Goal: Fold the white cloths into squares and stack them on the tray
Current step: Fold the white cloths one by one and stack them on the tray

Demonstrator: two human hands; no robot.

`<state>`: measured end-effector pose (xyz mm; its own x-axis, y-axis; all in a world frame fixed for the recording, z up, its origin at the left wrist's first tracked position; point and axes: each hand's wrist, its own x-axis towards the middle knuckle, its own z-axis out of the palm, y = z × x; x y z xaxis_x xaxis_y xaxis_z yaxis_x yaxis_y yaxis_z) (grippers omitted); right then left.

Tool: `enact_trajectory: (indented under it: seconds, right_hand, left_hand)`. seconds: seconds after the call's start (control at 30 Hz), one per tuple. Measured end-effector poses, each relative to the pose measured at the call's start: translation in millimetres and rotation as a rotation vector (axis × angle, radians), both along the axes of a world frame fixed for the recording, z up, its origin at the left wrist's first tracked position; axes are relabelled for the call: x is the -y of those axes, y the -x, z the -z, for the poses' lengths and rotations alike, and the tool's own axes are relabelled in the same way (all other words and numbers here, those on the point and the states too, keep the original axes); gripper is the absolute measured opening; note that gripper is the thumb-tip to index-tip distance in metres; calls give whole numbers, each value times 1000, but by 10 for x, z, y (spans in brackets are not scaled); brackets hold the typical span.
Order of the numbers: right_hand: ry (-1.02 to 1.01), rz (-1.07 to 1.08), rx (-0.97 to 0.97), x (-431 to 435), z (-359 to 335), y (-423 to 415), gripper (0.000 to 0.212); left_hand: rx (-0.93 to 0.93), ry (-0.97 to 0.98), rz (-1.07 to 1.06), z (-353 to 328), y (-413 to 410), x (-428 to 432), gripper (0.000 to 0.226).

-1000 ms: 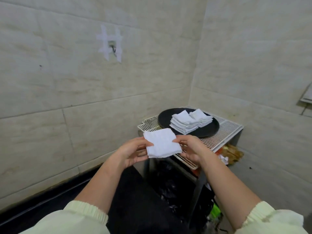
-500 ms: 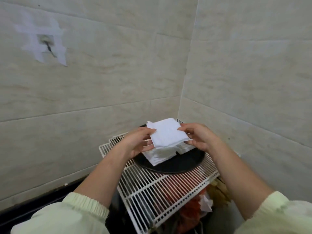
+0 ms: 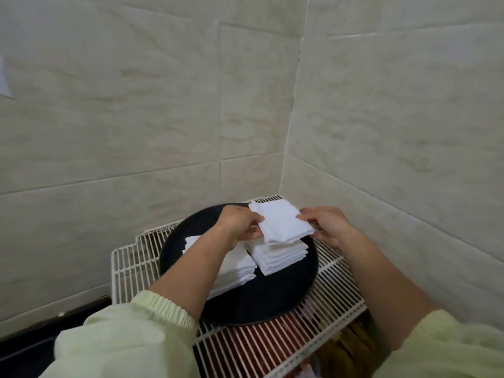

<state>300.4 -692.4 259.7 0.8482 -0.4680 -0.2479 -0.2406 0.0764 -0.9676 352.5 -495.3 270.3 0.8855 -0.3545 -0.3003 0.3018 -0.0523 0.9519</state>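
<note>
A folded white cloth (image 3: 281, 223) hangs just above the right stack of folded cloths (image 3: 278, 256) on the round black tray (image 3: 272, 301). My left hand (image 3: 240, 225) pinches its left edge. Its right edge is pinched by my right hand (image 3: 324, 225). A second stack of folded cloths (image 3: 237, 266) lies on the tray's left half, partly hidden by my left forearm.
The tray sits on a white wire rack (image 3: 131, 260) pushed into a corner of two tiled walls (image 3: 381, 132). Red and brown items (image 3: 256, 347) show through the rack's wires below. A dark floor strip (image 3: 32, 339) runs at the lower left.
I have stepped closer to the rack. Both hands carried the folded cloth forward from in front of the rack to above the right stack on the tray.
</note>
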Motion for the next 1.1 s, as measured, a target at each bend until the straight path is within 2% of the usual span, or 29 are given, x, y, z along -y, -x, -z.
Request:
enact_trajectory:
  seconds: [0.1,0.23,0.37,0.67,0.77,0.87,0.97,1.1]
  right_hand:
    - [102,-20,-36,44,113,-107,19]
    - [235,-72,-60,61,219,-182,15]
    - [322,-128,-78,71,292,-194,12]
    - [552,-157,-99,62,403,-187,11]
    - [721,-141,-89,33,350,-152,8]
    - [897,-100,-6,-64,221,-134,15]
    - [938,-133,116,-346,67,-126,14]
    - [912,-280,245,-1005,-41,-64,10]
  left_hand:
    - [13,-86,-17,86,-47,69,7]
    - [29,-125,-63,129,-52,114,25]
    - [53,-191,-54,170,-59,123,31]
    - [232,-488,-11,271,-45,146,62]
    - [291,-538,-5,265,-24,114,61]
    - [359,-531,-45,200,-33,-12,54]
    - [452,-450,-119,105,25,-250,37]
    - [623,-524,-314,97,183,-777,33]
